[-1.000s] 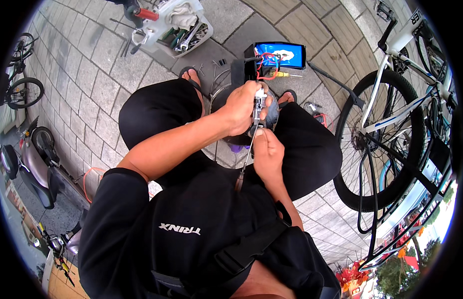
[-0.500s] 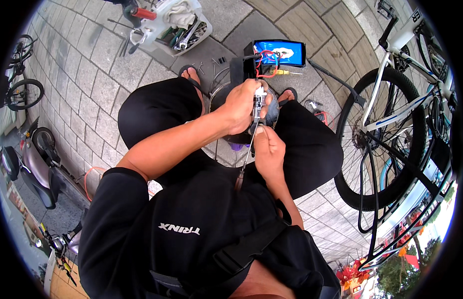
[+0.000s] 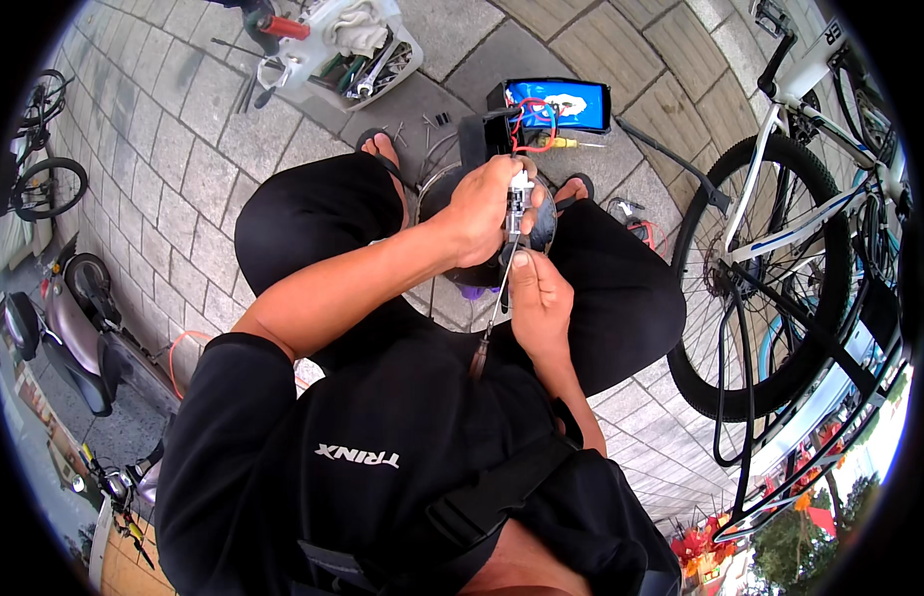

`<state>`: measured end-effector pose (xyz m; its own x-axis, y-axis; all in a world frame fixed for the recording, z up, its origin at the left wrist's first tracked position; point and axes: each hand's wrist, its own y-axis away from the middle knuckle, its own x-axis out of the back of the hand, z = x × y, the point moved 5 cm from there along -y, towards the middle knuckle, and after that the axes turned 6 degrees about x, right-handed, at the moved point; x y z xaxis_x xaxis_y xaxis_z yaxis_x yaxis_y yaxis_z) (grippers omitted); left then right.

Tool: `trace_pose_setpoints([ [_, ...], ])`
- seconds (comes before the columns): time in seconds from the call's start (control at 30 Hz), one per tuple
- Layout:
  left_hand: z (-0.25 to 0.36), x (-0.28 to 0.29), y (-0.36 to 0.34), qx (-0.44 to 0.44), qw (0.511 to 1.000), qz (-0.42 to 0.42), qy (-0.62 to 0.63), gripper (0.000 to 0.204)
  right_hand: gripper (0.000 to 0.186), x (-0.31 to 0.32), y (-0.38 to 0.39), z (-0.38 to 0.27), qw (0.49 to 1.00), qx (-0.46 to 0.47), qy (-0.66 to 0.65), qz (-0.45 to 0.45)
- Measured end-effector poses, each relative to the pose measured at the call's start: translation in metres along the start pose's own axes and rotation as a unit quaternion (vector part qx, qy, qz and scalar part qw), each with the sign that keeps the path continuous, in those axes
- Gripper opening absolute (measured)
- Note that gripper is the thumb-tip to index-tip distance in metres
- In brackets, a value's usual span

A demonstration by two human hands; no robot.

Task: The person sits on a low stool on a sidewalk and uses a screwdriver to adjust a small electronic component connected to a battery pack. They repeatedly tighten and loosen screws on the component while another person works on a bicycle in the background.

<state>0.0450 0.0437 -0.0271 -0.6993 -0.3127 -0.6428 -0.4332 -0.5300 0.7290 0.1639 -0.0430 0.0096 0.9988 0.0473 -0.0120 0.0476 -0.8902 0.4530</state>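
My left hand [image 3: 485, 211] is closed around a small metal and white plastic part [image 3: 519, 202] between my knees. My right hand [image 3: 539, 298] pinches at the lower end of that part, where a slim metal shaft [image 3: 500, 301] meets it. This shaft slopes down to a brownish handle [image 3: 479, 360] by my black shirt, like a screwdriver's. What exactly the right fingertips grip is hidden. Beyond my left hand stands a black case [image 3: 474, 139], beside a blue-wrapped pack [image 3: 561, 104] with red and blue wires [image 3: 538, 117].
A yellow-handled screwdriver [image 3: 561, 143] lies by the pack. Farther left is a clear plastic bin [image 3: 407, 62] of tools, with loose screws [image 3: 427, 131] on the paving nearby. A bicycle wheel [image 3: 686, 253] stands to my right, and a scooter [image 3: 79, 343] is at far left.
Both hands keep nearly the same place and grip. The right fingers have shifted very slightly; nothing has been let go.
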Motion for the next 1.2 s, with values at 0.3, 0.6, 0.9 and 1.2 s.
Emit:
trace_pose_setpoints([
  [0.3, 0.006, -0.004, 0.001, 0.009, 1.000, 0.000, 0.027, 0.023, 0.025, -0.002, -0.005, 0.013, 0.986, -0.034, -0.164, -0.023],
  [0.6, 0.005, -0.001, 0.000, 0.009, 1.000, 0.004, 0.022, 0.022, 0.031, -0.005, -0.006, -0.006, 1.000, -0.007, -0.016, -0.005],
  [0.9, 0.003, -0.002, 0.000, 0.009, 1.000, 0.003, 0.016, 0.023, 0.029, -0.006, -0.002, 0.011, 0.981, -0.090, -0.173, -0.007],
  [1.2, 0.003, 0.002, -0.001, -0.010, 1.000, 0.002, -0.006, 0.022, 0.028, -0.009, 0.000, 0.001, 0.996, 0.038, 0.076, -0.002],
])
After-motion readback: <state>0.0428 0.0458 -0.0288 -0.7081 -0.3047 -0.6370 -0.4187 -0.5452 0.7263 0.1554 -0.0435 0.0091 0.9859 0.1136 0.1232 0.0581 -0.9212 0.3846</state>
